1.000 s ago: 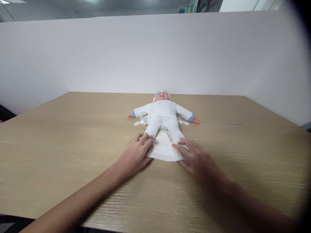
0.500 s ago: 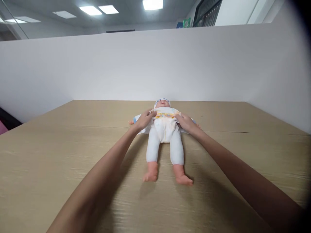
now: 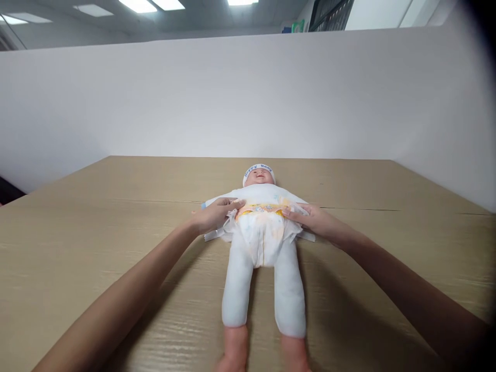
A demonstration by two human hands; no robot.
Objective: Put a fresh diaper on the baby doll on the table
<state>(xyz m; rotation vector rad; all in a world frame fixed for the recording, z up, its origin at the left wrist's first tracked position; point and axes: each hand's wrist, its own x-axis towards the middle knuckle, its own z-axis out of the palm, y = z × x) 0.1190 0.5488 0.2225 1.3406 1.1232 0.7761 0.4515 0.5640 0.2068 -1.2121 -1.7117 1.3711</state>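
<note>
The doll (image 3: 263, 243) lies on its back along the middle of the wooden table (image 3: 77, 227), head away from the camera, feet at the bottom edge of view. Compared with half a second ago it sits lower and larger in view, with its feet now partly cut off. The diaper (image 3: 262, 232) is drawn up over its belly, the yellow waistband across the front. The left hand (image 3: 214, 214) has dropped from the chest to the waist, its grip pinching the diaper's left side flap. The right hand (image 3: 310, 218) likewise sits at the waist, fingers pressed on the right flap. A white partition (image 3: 248, 93) stands behind the table. Both forearms flank the doll's legs; nothing blocks the diaper front.
</note>
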